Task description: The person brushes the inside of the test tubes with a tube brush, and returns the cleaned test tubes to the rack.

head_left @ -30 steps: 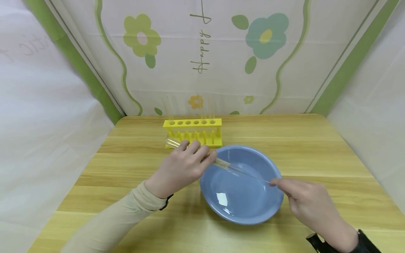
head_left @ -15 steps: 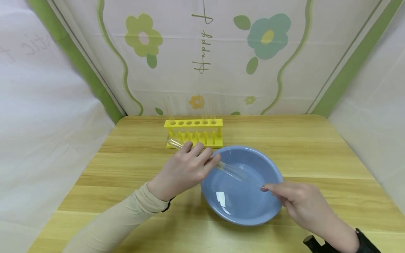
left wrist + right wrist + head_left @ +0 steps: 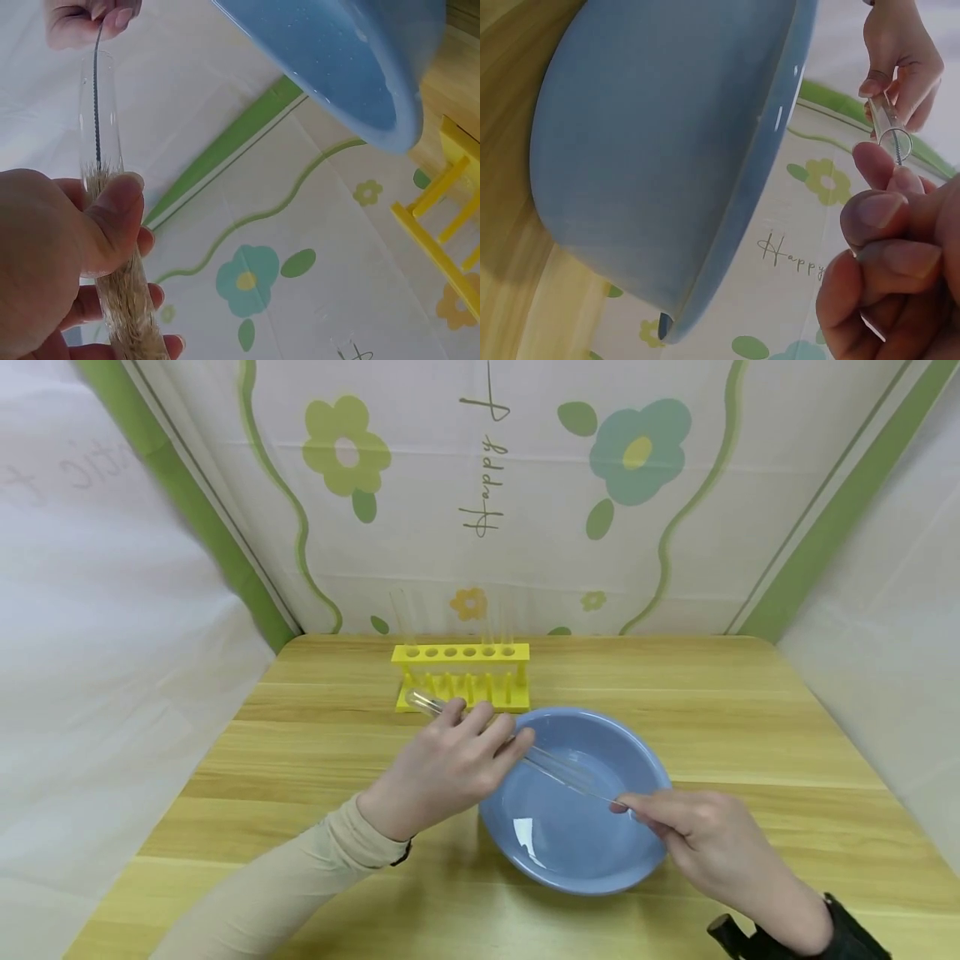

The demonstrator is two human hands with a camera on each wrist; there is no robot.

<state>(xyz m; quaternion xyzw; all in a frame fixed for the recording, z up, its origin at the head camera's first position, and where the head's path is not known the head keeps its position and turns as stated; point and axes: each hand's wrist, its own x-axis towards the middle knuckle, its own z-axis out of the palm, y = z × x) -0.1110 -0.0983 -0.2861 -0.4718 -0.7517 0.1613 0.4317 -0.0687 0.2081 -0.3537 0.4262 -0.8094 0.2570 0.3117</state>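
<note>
Left wrist | left hand grips glass tube | right hand, cropped, pinches brush wire | bristles partly covered

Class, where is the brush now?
Left of centre in the left wrist view, the brush has its bristles inside the test tube the left hand grips.
</note>
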